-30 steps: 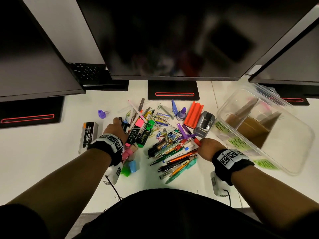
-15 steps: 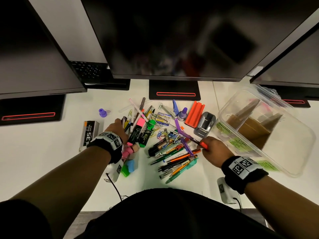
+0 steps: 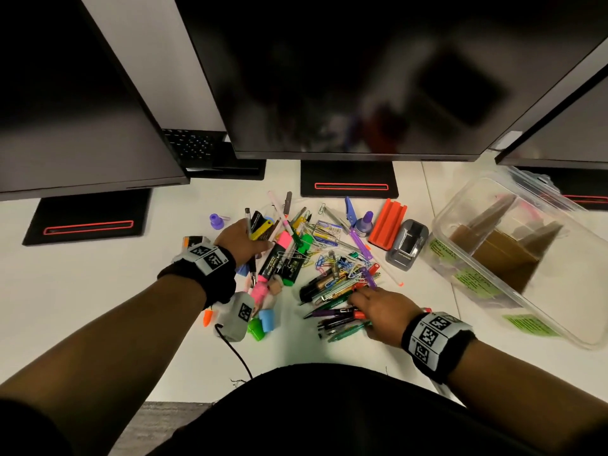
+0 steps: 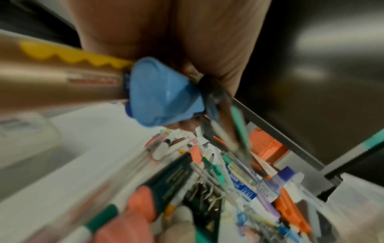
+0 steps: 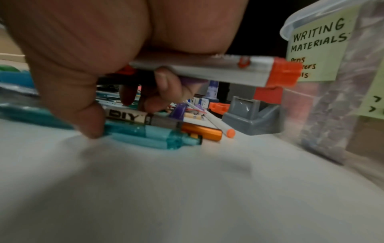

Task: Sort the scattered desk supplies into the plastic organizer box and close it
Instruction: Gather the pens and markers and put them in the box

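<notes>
White desk [image 3: 98, 291], glossy and flat, under three dark monitors [image 3: 345, 77]. Supplies sit in one mixed heap [image 3: 329, 268] at centre: slim plastic pens, fat markers w/ caps, wire paper clips, erasers.

Step in hand, by my read: gathering writing items, both hands loading up before any drop into the box. Early in the task, since most of the heap is unsorted.

Left hand [image 3: 241, 240] is on the heap's left side, fingers curled round a bundle [image 4: 68, 77]: a tan barrel w/ yellow scalloped band, a blue cap, thin dark pens. Wrist view is blurred, so exact count can't be told.

Right hand [image 3: 378, 311] is low over the pens [image 3: 332, 304] nearest the person. Its fingers [image 5: 164, 82] clamp a white marker w/ orange cap [image 5: 218, 70] against the palm, while the thumb presses a teal see-through pen [image 5: 145, 131] lying on the desk.

Organizer box [image 3: 513, 258] stands just right of the heap, clear thin plastic, rounded rim, open on top, brown card dividers inside, green paper labels on its wall. One label [image 5: 318, 47] reads WRITING MATERIALS.

Next move prob. needs a firm squeeze, as smooth round barrels slip, then a lift over the rim to that labelled section. Lid not clearly seen.
</notes>
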Available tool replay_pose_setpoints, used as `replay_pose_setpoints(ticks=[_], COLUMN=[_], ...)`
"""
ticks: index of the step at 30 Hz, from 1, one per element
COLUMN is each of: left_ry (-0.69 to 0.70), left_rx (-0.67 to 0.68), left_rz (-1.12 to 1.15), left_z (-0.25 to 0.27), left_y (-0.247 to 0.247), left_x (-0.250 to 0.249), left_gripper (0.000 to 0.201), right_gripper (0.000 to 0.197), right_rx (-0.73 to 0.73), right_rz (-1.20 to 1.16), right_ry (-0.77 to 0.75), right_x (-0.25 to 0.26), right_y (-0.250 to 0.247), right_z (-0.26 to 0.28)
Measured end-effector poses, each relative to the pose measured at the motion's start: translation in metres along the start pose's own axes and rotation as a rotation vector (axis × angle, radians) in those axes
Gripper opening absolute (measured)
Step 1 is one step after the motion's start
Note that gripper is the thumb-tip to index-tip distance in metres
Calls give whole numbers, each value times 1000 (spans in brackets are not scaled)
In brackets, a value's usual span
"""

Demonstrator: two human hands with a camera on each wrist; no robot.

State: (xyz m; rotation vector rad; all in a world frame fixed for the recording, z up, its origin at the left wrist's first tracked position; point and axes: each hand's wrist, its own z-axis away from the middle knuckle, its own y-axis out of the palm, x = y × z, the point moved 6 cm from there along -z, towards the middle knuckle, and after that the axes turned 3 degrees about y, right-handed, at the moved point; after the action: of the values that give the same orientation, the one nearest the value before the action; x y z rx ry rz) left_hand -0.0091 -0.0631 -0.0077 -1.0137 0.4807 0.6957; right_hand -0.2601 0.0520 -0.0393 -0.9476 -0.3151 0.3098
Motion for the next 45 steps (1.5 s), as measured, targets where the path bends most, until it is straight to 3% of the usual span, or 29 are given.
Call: replay_pose_setpoints(ticks=[3, 8, 11, 13, 17, 19, 22, 27, 29, 32, 36, 41, 45], left_ry=[2, -35, -52, -51, 56, 97, 145, 214, 191, 145, 108, 110, 158], left_rx=[36, 81, 77, 56, 142, 191, 251, 285, 286, 306, 278, 241, 237], left_rz=[118, 413, 461, 352, -299, -498, -688, -822, -811, -743, -559, -322, -225], left_z=[4, 4, 1, -3, -2, 1, 5, 4, 2, 1, 0, 2, 7], left_y=[1, 1, 3, 3, 13, 21, 28, 33, 32, 30, 26, 30, 41], left_x=[-4, -6, -7, -7, -16, -21, -30, -50, -53, -52, -59, -76, -91], left_gripper=[26, 13, 9, 9, 27, 40, 47, 35, 36, 38, 40, 37, 29], right_gripper=[45, 41, 43, 40, 31, 33, 37, 31, 11, 27, 15, 7, 30], right_rx=[-25, -79, -67, -51, -29, -18, -11, -21, -41, -39, -107, -230, -306], right_rz=[22, 52, 30, -6, -86, -110, -179, -308, -410, -712, -1147, -1467, -1580], right_ry=[-8, 11, 68, 112, 193, 223, 258, 276, 315, 385, 411, 415, 435], right_x=[4, 6, 0, -5, -13, -18, -25, -30, -35, -42, -51, -61, -62], right_y=[-3, -5, -4, -5, -15, -21, -29, -42, -47, -49, -62, -77, -81], right_z=[-2, -3, -1, 2, 6, 6, 7, 10, 11, 11, 22, 26, 22])
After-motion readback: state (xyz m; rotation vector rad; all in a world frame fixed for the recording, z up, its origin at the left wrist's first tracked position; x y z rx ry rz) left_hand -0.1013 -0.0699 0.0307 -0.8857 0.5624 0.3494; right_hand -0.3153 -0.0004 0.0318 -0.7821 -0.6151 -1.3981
